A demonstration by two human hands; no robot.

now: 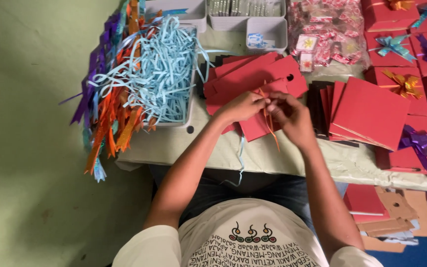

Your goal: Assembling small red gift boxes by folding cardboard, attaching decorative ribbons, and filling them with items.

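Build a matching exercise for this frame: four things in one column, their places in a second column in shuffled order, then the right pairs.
Things
1. orange ribbon
2. pale blue ribbons
3. sweets bag
4. purple bow

Places
A. piled in the tray at left
B. on a red box at the right edge
C. between the left hand and right hand
D. at the far side of the table, top centre-right

Pairs: 1-C, 2-A, 3-D, 4-B
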